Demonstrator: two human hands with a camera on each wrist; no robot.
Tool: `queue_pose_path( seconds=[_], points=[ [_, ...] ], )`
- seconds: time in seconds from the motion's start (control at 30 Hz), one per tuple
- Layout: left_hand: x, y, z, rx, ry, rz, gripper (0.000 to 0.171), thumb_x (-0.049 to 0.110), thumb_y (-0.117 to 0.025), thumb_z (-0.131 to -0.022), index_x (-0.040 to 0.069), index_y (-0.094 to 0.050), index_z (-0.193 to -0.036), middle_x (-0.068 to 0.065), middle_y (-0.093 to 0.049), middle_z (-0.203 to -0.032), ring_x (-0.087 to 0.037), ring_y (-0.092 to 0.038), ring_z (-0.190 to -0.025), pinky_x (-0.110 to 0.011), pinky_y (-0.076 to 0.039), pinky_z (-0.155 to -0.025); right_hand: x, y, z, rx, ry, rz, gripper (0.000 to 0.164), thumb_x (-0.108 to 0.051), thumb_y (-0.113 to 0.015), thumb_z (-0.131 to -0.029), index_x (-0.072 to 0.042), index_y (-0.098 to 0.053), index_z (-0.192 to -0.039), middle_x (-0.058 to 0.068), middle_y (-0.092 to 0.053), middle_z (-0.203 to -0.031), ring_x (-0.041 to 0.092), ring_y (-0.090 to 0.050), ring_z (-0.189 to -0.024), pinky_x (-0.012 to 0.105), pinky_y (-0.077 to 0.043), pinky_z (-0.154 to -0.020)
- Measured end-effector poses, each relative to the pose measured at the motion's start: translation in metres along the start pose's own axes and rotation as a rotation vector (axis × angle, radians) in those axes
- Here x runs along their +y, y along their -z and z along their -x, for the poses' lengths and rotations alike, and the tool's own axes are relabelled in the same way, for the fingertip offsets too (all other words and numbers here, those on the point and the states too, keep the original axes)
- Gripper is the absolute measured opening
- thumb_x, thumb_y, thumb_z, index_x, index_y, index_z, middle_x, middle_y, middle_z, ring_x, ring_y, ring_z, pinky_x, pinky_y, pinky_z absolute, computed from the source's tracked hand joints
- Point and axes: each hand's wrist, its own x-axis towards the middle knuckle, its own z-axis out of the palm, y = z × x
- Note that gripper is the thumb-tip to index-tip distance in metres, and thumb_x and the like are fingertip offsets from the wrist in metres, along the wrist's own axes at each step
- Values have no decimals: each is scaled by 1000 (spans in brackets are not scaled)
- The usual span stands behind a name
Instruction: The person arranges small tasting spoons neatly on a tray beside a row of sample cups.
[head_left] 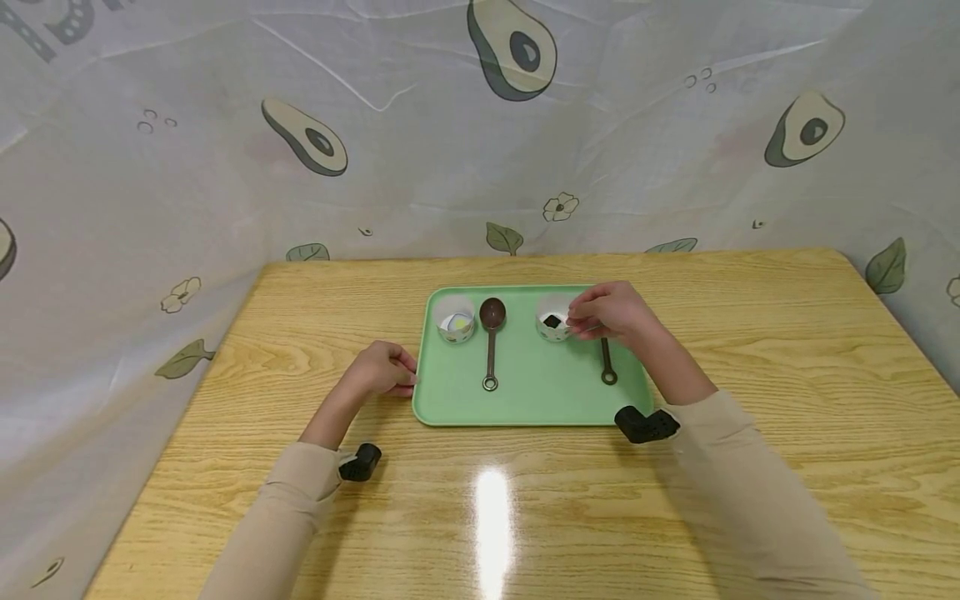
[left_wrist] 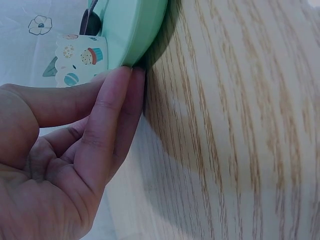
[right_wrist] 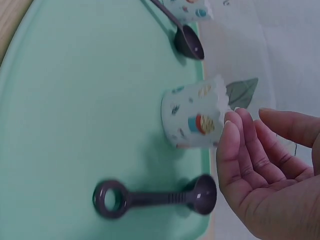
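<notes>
A light green tray (head_left: 536, 392) lies on the wooden table. My left hand (head_left: 386, 368) pinches the tray's left edge, fingertips right at the rim in the left wrist view. Over the tray's right part, my right hand (head_left: 609, 310) has loosely bent fingers and a thumb apart from them, with nothing between. Its fingertips are close to the scalloped rim of a printed paper cup (right_wrist: 192, 115), which has a small black diamond-shaped piece (head_left: 552, 321) inside. Below this hand, a dark brown measuring spoon (right_wrist: 160, 198) lies on the tray, its bowl hidden in the head view.
At the tray's back left stands another printed paper cup (head_left: 455, 333) with something yellow and white inside. Beside it lies a longer brown spoon (head_left: 492, 350). The wooden table (head_left: 360, 533) extends around the tray, and a cloth (head_left: 420, 167) with avocado prints hangs behind it.
</notes>
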Motion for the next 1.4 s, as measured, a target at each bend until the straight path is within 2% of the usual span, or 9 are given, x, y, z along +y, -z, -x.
queue_pose_path(
  seconds=[0.3,0.57,0.77,0.97,1.07,1.13,1.27,1.4],
  points=[
    [-1,0,0,1,-5,2,14,-10,-58,-83,-11,-53,-97,-13,-52,-80,-16,-58,-65,-30,-56,-64,10,28,7,28,-7,11,23,-4,-54,-91,12,-50,-107,5,-64,-71,16,-64,-66,27,-55,-63],
    [-1,0,-1,3,-11,-9,14,-10,-58,-83,-11,-54,-97,-13,-52,-80,-17,-58,-65,-30,-56,-64,21,59,16,64,-21,-27,15,-5,-55,-90,6,-53,-101,2,-65,-71,15,-64,-67,28,-55,-66],
    [0,0,0,8,-7,-14,14,-9,-58,-83,-10,-54,-96,-12,-52,-80,-17,-58,-65,-30,-56,-64,31,82,22,89,-18,-17,17,-6,-54,-91,7,-52,-102,1,-65,-72,15,-64,-70,28,-55,-68],
    [1,0,1,9,-18,-31,13,-9,-58,-84,-10,-54,-96,-13,-52,-80,-19,-59,-67,-31,-56,-65,39,104,31,108,-12,-8,5,-7,-54,-92,-4,-57,-93,-1,-64,-74,14,-64,-72,29,-55,-70],
    [1,0,1,13,-24,-48,13,-9,-58,-83,-10,-54,-95,-12,-52,-79,-19,-59,-67,-31,-56,-65,43,113,36,112,19,2,5,-9,-53,-92,-8,-58,-91,-3,-64,-76,13,-64,-74,29,-55,-72],
    [1,0,1,14,-27,-58,12,-8,-59,-83,-10,-55,-95,-12,-52,-80,-19,-59,-67,-31,-56,-65,46,119,39,120,48,26,11,-11,-53,-93,-3,-57,-98,-4,-64,-78,12,-64,-76,29,-55,-74],
    [1,0,0,22,-36,-93,11,-7,-60,-83,-9,-56,-94,-12,-53,-80,-20,-59,-68,-30,-56,-64,53,127,44,173,90,162,39,-21,-52,-94,8,-46,-120,-4,-61,-91,12,-63,-82,31,-53,-78],
    [1,2,0,24,-55,-133,11,-5,-61,-83,-8,-57,-93,-13,-54,-82,-20,-59,-69,-30,-56,-63,56,130,49,206,123,317,55,-32,-45,-96,8,-35,-133,15,-50,-118,24,-55,-101,38,-49,-87]
  ],
)
